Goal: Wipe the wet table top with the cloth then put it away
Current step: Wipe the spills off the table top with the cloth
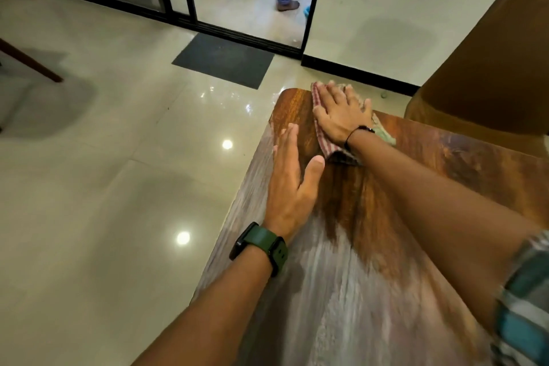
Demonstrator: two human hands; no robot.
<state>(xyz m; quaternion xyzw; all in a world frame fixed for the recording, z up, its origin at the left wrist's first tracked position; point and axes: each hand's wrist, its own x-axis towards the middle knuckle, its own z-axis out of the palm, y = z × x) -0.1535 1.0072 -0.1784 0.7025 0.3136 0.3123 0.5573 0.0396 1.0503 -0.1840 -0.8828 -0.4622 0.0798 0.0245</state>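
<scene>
Right hand [341, 116] flat, fingers straight, atop the cloth [318, 98] at the table top [341, 291] far corner.

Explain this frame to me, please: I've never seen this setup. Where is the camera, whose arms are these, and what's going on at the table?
There is one picture, from a wide-angle camera on a person's head, looking forward and down. Both bare arms are that person's. The right hand presses flat on a red-and-white checked cloth near the far corner of the brown wooden table top. The left hand, wearing a green-strapped watch, lies flat on the wood, holding nothing. A brown chair stands beside the table.
</scene>
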